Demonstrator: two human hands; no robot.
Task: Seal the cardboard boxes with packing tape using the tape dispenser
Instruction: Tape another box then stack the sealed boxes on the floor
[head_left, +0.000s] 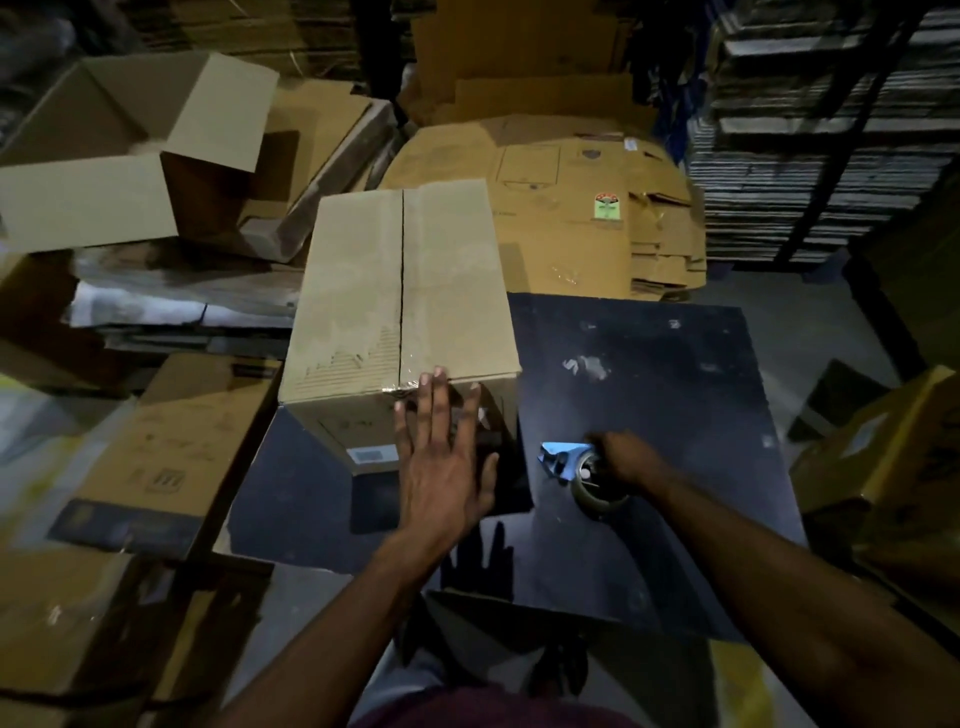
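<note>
To finish this seal well, the left hand (441, 457), fingers spread flat against the near face of the cardboard box (402, 296), should rub the tape end down firmly over the edge. The right hand (626, 457) grips the tape dispenser (582, 470) on the dark counter (675, 395), right of centre. The plain brown box stands mid-frame, flaps closed, glossy tape along its centre seam.
</note>
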